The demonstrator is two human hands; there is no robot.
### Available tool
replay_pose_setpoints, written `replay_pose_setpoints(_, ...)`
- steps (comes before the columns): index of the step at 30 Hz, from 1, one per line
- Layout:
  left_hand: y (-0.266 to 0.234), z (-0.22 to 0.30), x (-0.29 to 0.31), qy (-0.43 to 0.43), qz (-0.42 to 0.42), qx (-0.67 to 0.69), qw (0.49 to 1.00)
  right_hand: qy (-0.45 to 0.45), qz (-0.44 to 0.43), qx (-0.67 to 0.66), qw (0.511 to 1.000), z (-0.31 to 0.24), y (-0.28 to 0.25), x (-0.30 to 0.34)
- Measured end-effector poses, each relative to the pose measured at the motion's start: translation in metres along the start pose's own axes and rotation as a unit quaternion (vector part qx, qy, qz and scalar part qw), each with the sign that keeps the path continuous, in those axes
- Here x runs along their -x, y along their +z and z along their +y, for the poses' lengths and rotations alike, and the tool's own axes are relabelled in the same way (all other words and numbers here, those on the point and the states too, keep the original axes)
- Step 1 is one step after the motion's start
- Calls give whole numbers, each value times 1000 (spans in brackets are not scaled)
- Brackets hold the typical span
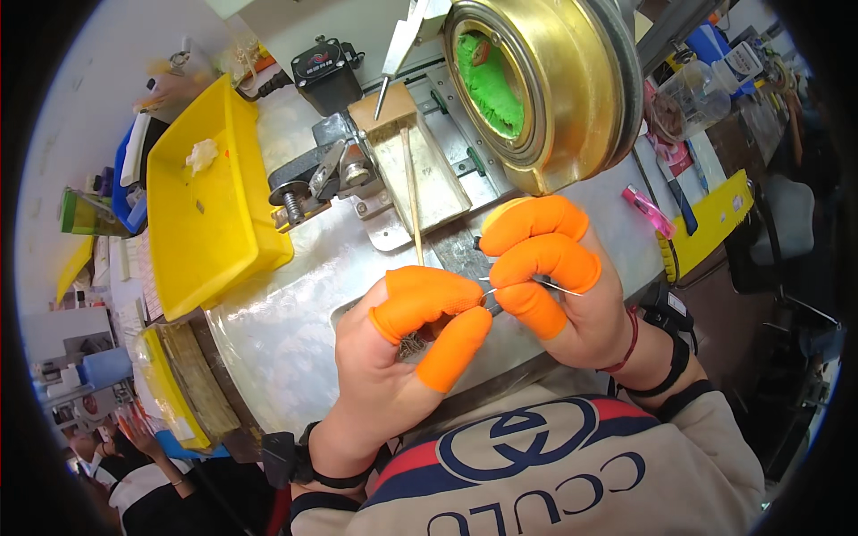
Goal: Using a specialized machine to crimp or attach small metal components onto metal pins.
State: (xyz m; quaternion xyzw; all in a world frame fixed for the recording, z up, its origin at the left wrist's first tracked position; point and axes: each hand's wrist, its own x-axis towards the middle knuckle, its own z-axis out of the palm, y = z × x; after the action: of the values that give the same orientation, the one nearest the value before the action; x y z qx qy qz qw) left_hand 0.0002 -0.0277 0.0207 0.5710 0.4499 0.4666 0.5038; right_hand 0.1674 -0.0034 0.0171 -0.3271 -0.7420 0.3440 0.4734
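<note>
Both my hands come together over the near edge of the bench, with orange rubber covers on several fingers. My left hand [407, 339] is closed, thumb and index finger pinched; what lies between their tips is too small to make out. Close beside it, my right hand [545, 272] curls shut around a thin metal wire-like piece [563, 288], whose other end reaches toward the left fingertips. A small black tip [479, 243] shows by the right fingers. Beyond my hands, a thin wooden stick [412, 196] leans on a metal block [427, 170].
A large brass-coloured wheel housing [581, 89] stands at the far right, green material inside. At left is a yellow tray [174, 268] holding a white lump. A metal clamp [326, 174] sits between. A pink tube [648, 211] and yellow sheet [724, 214] lie right. Another person sits lower left.
</note>
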Motion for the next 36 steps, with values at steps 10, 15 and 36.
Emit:
replay_pose_setpoints(10,-5,11,-23,239,44,-147,959,18,80,-81,993,-13,10,-5)
replay_pose_setpoints(15,-9,16,-29,212,112,-120,964,44,95,-147,984,-8,6,-1)
replay_pose_setpoints(36,-7,30,-35,105,98,-21,989,10,140,-38,989,-6,-20,23)
